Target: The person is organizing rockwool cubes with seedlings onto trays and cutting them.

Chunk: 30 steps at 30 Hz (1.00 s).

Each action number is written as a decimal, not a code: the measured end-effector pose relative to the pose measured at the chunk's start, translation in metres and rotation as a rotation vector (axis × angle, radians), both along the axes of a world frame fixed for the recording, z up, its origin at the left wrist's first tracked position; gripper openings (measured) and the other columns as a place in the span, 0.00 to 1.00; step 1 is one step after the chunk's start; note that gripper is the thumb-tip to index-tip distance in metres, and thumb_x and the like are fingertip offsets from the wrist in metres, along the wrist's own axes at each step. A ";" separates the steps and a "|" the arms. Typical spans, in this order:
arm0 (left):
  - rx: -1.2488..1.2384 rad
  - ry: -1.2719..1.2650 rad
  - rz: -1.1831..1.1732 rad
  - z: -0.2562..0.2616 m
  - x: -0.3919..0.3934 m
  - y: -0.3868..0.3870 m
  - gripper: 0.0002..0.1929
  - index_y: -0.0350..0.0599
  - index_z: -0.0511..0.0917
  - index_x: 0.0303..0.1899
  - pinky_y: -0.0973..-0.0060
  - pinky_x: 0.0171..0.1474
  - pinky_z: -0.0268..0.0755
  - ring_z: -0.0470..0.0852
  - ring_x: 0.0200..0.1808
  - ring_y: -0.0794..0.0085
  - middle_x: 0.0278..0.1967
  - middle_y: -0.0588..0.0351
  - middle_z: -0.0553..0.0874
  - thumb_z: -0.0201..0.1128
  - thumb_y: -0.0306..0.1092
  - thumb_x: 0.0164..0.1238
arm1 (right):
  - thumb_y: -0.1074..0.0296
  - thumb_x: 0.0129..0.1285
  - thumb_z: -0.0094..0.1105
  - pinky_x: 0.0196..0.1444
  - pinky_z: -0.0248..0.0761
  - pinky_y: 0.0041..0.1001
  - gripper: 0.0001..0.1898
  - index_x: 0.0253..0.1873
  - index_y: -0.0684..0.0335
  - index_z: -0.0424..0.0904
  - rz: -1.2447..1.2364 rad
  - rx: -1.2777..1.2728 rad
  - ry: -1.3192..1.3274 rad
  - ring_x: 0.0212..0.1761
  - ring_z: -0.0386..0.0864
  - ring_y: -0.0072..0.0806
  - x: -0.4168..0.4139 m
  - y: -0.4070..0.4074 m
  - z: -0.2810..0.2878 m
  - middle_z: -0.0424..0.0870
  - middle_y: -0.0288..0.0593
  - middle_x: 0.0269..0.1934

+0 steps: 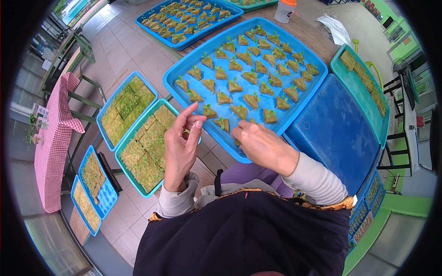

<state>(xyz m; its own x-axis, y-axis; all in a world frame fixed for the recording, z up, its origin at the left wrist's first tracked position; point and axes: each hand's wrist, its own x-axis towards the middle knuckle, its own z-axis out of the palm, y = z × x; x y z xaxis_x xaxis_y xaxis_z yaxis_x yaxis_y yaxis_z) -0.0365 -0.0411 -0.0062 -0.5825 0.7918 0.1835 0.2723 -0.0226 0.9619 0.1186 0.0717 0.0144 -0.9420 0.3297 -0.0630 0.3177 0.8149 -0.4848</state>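
In front of me lies a blue plastic tray (221, 95) with several wedge-shaped seedling plugs (249, 77) spaced over its floor, most bearing a small green sprout. My right hand (266, 145) is at the tray's near corner, its fingertips pinched around a seedling plug (237, 142) that they mostly hide. My left hand (183, 145) hovers beside the tray's near left rim with its fingers apart and nothing in them. Below and left of it, a turquoise tray (119, 162) holds slabs of growing medium (148, 169) dotted with seedlings.
Another blue tray of plugs (179, 20) stands at the back left. An overturned blue tray (335, 134) and a green tray with medium strips (366, 86) lie right. A cup with an orange lid (285, 12) stands behind. More slab trays (126, 107) sit left.
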 end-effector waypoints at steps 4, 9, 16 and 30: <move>-0.015 0.009 0.025 0.002 -0.002 -0.002 0.17 0.38 0.71 0.53 0.85 0.28 0.66 0.74 0.29 0.83 0.35 0.57 0.82 0.55 0.31 0.64 | 0.79 0.46 0.61 0.40 0.70 0.38 0.12 0.38 0.70 0.73 0.020 -0.036 -0.010 0.39 0.75 0.49 -0.001 0.001 0.005 0.75 0.53 0.36; -0.028 0.163 0.113 0.001 -0.004 -0.004 0.17 0.40 0.72 0.53 0.85 0.27 0.65 0.71 0.25 0.82 0.34 0.58 0.77 0.57 0.27 0.62 | 0.77 0.47 0.62 0.39 0.70 0.37 0.14 0.41 0.71 0.73 0.005 -0.065 0.094 0.41 0.75 0.47 -0.004 0.020 0.032 0.76 0.53 0.37; -0.162 0.254 0.102 0.003 -0.004 -0.008 0.19 0.40 0.73 0.52 0.82 0.27 0.63 0.66 0.22 0.82 0.29 0.61 0.70 0.59 0.24 0.56 | 0.75 0.49 0.62 0.40 0.70 0.38 0.13 0.42 0.67 0.75 -0.005 0.065 0.055 0.39 0.77 0.45 -0.026 0.031 0.008 0.79 0.49 0.35; -0.152 0.204 0.040 -0.006 -0.007 -0.006 0.18 0.42 0.73 0.53 0.86 0.30 0.62 0.68 0.27 0.85 0.32 0.63 0.71 0.59 0.26 0.60 | 0.72 0.48 0.63 0.40 0.70 0.37 0.13 0.40 0.64 0.76 -0.001 0.079 0.043 0.41 0.77 0.43 -0.024 0.034 0.014 0.80 0.48 0.36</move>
<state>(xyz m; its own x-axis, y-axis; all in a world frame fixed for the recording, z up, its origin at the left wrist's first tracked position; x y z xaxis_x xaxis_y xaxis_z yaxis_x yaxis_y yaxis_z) -0.0435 -0.0473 -0.0118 -0.5769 0.7965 0.1812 0.4587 0.1322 0.8787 0.0948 0.1055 0.0281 -0.9428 0.3333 0.0039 0.2989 0.8508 -0.4322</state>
